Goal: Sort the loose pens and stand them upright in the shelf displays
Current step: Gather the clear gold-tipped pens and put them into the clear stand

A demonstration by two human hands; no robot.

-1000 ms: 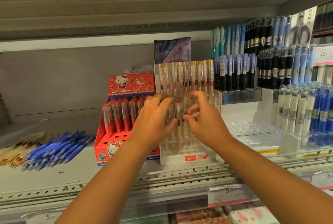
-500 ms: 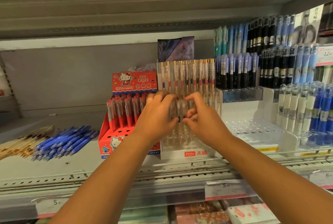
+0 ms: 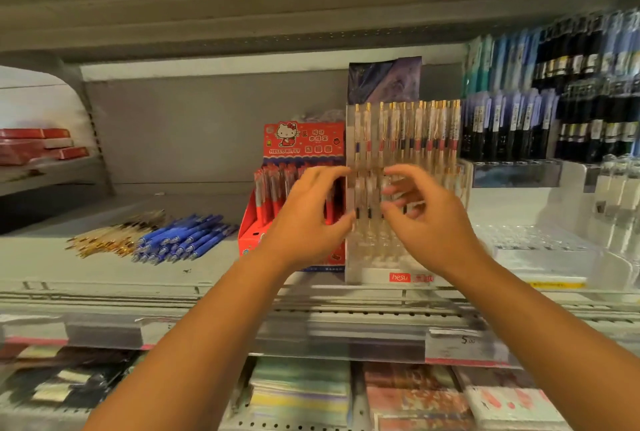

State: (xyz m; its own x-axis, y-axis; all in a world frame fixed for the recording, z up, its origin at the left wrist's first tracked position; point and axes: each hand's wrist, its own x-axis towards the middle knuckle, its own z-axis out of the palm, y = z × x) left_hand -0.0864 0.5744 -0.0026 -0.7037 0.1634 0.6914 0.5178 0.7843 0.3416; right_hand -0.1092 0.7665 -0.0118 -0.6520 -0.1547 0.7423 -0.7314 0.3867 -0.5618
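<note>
A clear acrylic pen display [image 3: 381, 271] stands mid-shelf, holding several upright clear-and-gold pens [image 3: 405, 132]. My left hand [image 3: 308, 219] and my right hand [image 3: 429, 219] hover in front of its lower rows, fingers curled and apart, with nothing visibly held. On the shelf to the left lie two loose piles: gold-tipped clear pens [image 3: 110, 236] and blue pens [image 3: 183, 236]. A red Hello Kitty box [image 3: 301, 139] with red pens stands just left of the clear display, partly behind my left hand.
Tiered racks of black and blue pens [image 3: 554, 108] fill the right side, with an empty clear holder [image 3: 533, 240] below them. Red boxes [image 3: 38, 146] sit on a far-left shelf. Price tags line the shelf rail [image 3: 467, 340]. Notebooks lie on the shelf below.
My hands have spread apart and drawn slightly back from the clear display's pens. The view has shifted left, showing more of the loose pen piles.
</note>
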